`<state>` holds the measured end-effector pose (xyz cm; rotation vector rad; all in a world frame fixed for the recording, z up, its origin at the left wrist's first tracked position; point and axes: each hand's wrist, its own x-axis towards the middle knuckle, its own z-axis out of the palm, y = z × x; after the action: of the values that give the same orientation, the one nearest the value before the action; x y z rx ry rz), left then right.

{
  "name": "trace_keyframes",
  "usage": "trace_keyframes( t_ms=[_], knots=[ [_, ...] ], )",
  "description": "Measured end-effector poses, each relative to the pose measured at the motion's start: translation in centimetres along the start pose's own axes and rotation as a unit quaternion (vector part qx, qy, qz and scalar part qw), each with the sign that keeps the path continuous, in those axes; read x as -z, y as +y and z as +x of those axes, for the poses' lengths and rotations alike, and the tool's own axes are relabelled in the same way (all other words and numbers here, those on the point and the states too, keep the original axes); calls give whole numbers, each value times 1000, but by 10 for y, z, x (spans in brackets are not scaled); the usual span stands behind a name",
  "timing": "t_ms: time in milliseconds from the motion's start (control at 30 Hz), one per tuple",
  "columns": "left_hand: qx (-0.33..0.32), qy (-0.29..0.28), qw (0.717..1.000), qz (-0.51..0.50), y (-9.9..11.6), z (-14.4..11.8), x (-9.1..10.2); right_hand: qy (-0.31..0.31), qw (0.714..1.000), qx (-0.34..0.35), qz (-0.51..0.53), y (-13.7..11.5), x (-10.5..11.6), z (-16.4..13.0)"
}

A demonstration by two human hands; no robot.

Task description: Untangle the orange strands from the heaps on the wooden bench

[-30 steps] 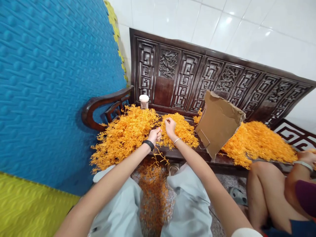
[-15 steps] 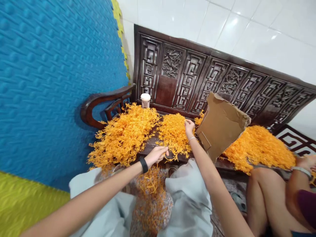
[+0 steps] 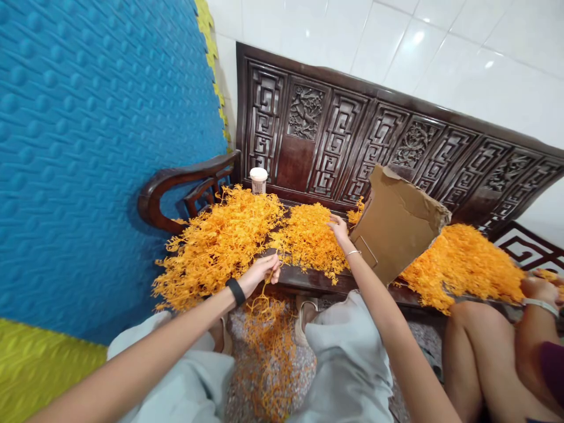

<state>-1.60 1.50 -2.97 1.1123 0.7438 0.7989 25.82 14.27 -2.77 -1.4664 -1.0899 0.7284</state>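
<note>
Left hand at the desk's front edge, pinching an orange sprig dangling below. Right hand spread on the middle orange pile, beside the cardboard.

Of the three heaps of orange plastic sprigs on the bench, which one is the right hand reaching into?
The middle heap of orange plastic sprigs: the right hand rests on its far edge, beside the torn brown cardboard sheet. The other heaps lie apart from it.

An orange plastic sprig is pinched in the left hand; the middle heap of orange plastic sprigs on the dark carved wooden bench is touched by the right hand.
</note>
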Motion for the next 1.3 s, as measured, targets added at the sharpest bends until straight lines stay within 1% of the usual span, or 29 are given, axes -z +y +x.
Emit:
trace_keyframes(
  t_ms=[67,133,233,300,367,433,500,600,667,800,833,900,1000,1067,1133,1200,1300],
  knots=[
    [-6,4,1000,-15,4,0,1,-37,999,7,6,-6,-5,-11],
    [-7,9,1000,-19,9,1,3,-106,994,12,19,-14,-14,-26],
    [-3,19,1000,-21,14,1,9,-241,969,39,43,-31,-29,-53],
    [-4,32,999,-11,16,1,13,-311,947,63,54,-43,-39,-72],
    [-7,44,999,14,18,1,17,-356,928,87,63,-53,-49,-88],
    [-8,39,998,46,19,-1,20,-371,919,115,60,-60,-58,-99],
    [-10,27,997,71,20,-3,21,-357,921,154,29,-62,-64,-106],
    [-14,14,996,91,22,-4,20,-312,927,206,-30,-61,-70,-109],
    [-10,14,994,109,21,-4,18,-296,929,220,-39,-59,-71,-108],
    [-3,29,990,139,18,-3,16,-305,924,228,-46,-55,-69,-104],
    [-3,33,991,132,18,-3,16,-303,926,221,-46,-55,-68,-103],
    [-3,45,994,101,18,-2,18,-293,938,184,-26,-56,-64,-100],
    [-16,78,996,40,18,0,24,-257,960,107,29,-58,-58,-98],
    [-28,89,996,12,18,2,25,-232,969,77,49,-59,-56,-97],
    [-29,86,996,-3,17,5,24,-203,976,58,54,-58,-56,-95],
    [-28,85,996,-19,17,7,17,-161,985,44,48,-55,-58,-92],
    [-33,100,993,-52,15,10,4,-90,994,58,8,-47,-60,-85]
  ],
)
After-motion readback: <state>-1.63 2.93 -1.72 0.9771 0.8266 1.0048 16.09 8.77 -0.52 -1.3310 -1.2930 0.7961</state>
